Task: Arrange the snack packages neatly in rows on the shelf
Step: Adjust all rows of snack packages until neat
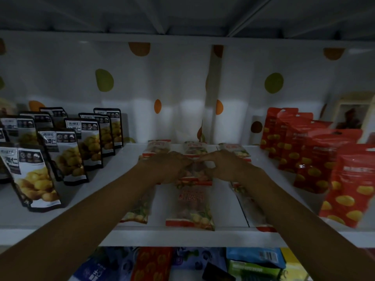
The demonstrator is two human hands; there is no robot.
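Beyond the forearms (pixel 85 218), left hand (pixel 166 166) and right hand (pixel 225 164) pinch one snack package (pixel 195 173).

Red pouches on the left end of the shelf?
No, the red pouches stand at the right end of the shelf; the black pouches are at the left.

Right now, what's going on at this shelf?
A person is reaching into the white shelf with both hands. The left hand and right hand grip a clear snack package in the middle column, just behind the front package, which lies flat. Black pouches stand in rows on the left, red pouches on the right.
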